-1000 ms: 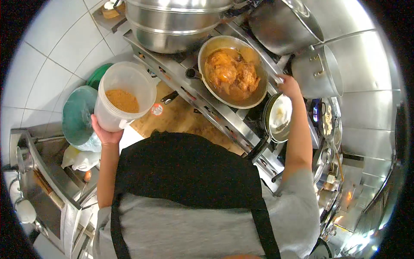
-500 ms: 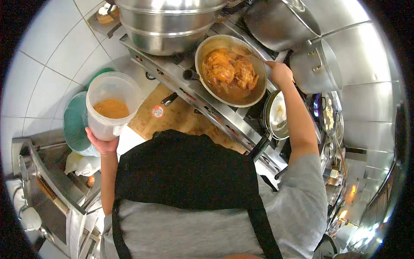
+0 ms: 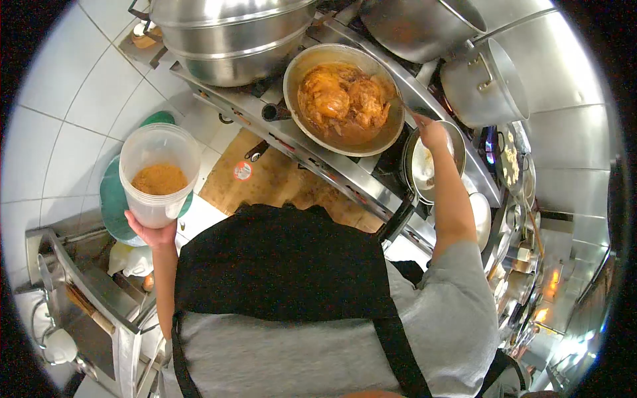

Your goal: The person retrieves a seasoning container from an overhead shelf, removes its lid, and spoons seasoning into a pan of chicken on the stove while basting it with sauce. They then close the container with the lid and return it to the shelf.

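Observation:
My left hand (image 3: 152,230) is wrapped under a tall translucent plastic container (image 3: 192,149) and holds it up at the left. Orange-brown powder (image 3: 160,179) covers its bottom. On the stove stands a wide metal pan (image 3: 400,126) holding reddish-brown meat pieces (image 3: 325,96), which look like chicken, in sauce. My right hand (image 3: 432,134) is closed on the thin handle of a utensil (image 3: 410,110) at the pan's right rim. The kind of utensil cannot be made out. Below that hand sits a smaller white-lined frying pan (image 3: 424,166) with a black handle.
A large steel steamer pot (image 3: 232,50) occupies the stove's left end. Two deep pots (image 3: 421,30) (image 3: 488,83) stand behind. Flames burn near a pan of pale food (image 3: 511,159) on the right. A green basin (image 3: 114,205) and a steel sink unit (image 3: 73,265) are at left.
My right hand has shifted down and slightly left, toward the pan's lower right rim, with the utensil. The container in my left hand sits slightly lower and farther left. The whole view has shifted slightly.

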The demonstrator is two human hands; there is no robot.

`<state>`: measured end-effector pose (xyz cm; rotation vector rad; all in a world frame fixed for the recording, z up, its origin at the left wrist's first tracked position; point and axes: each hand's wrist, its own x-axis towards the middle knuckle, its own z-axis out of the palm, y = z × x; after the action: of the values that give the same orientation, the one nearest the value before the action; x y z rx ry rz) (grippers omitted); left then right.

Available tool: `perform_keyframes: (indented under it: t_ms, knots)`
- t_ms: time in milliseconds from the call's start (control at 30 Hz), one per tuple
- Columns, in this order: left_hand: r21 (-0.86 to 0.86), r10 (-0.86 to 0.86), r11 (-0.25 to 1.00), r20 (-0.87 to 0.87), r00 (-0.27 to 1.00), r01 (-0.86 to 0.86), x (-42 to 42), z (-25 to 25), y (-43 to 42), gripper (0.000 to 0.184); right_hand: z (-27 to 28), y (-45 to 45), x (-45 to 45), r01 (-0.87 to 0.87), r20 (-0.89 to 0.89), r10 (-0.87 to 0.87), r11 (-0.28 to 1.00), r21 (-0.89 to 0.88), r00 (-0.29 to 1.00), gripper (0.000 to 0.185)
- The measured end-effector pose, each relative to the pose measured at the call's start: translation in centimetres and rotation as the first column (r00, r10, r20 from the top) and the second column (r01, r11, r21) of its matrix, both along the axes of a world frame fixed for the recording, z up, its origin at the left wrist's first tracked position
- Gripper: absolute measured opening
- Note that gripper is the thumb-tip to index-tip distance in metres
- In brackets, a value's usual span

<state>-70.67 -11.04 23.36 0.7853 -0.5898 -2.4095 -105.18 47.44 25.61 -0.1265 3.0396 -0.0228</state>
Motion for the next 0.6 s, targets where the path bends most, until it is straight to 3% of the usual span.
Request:
perform_keyframes:
  t_ms: [133,233,333,400,467,533,567,600]
  knots:
    - [0.019,0.006,1.000,0.014,1.000,-0.007,-0.3,0.2,0.4,0.076,2.2,0.3,0.5,-0.044,0.144,0.030,0.994,0.100,0.989,0.036]
    - [0.016,-0.004,1.000,-0.010,1.000,0.004,-0.3,0.3,0.5,0.074,4.2,-1.9,0.1,-0.069,-0.049,0.087,0.955,0.290,0.995,0.037]
    - [-0.005,0.043,0.999,0.068,0.997,-0.043,-0.6,1.6,1.3,0.073,9.0,-5.4,0.5,0.005,0.037,-0.025,0.884,0.467,0.999,0.027]
    - [-0.014,0.026,1.000,0.055,0.998,-0.026,-0.8,1.8,1.4,0.072,11.4,-5.2,0.3,-0.025,0.018,0.019,0.883,0.468,1.000,0.026]
    - [-0.033,0.017,0.999,0.048,0.999,-0.016,-0.9,1.7,1.2,0.071,15.1,-5.2,1.6,-0.047,0.035,0.037,0.923,0.381,0.999,0.023]
    - [-0.060,0.007,0.998,0.047,0.999,-0.004,-1.1,1.2,0.8,0.071,18.6,-5.0,3.4,-0.161,0.169,0.128,0.967,0.199,0.977,0.021]
    - [-0.043,-0.008,0.999,0.028,1.000,0.009,-1.2,1.0,0.6,0.070,18.5,-4.2,3.7,-0.319,0.150,0.309,0.947,0.046,0.939,0.023]
    - [-0.039,-0.022,0.999,0.032,0.999,0.024,-1.4,0.8,0.4,0.070,18.0,-3.7,4.2,-0.210,0.287,0.211,0.977,-0.034,0.934,0.023]
